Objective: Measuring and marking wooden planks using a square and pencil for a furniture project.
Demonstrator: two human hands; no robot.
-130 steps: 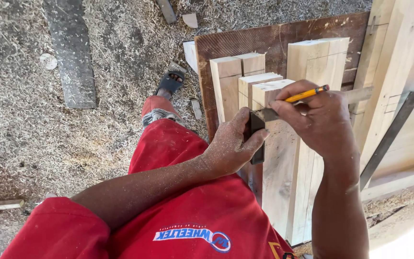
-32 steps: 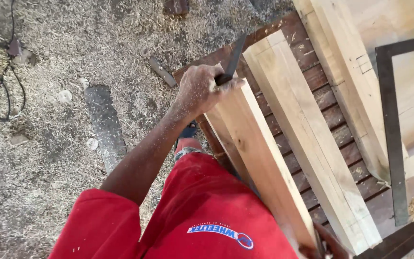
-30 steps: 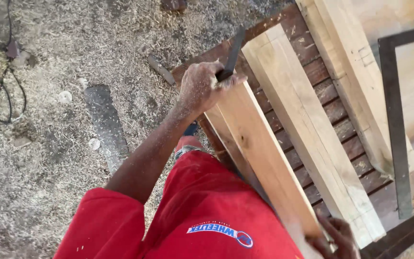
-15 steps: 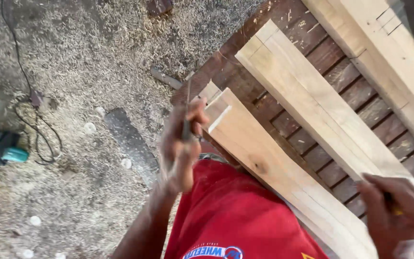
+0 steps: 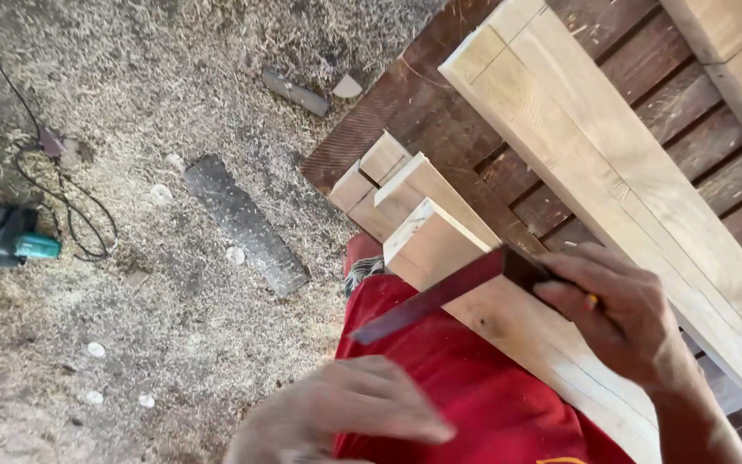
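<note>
Right hand: your right hand (image 5: pixel 624 322) grips the dark stock of a try square (image 5: pixel 457 288), a yellow pencil tucked under the fingers.
Try square: its blade lies across the near end of the pale wooden beam (image 5: pixel 508 331), tip overhanging your red shorts (image 5: pixel 465 395).
Left hand: your left hand (image 5: pixel 345 417) is blurred, fingers spread, holding nothing.
Beam: it rests on the dark slatted table (image 5: pixel 646 112).
Floor: sawdust, with a green power tool (image 5: pixel 6 236).

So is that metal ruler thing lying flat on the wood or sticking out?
Sticking out. The right hand holds the try square on the pale wooden beam, and its dark blade juts past the beam's edge over the red shorts.
</note>
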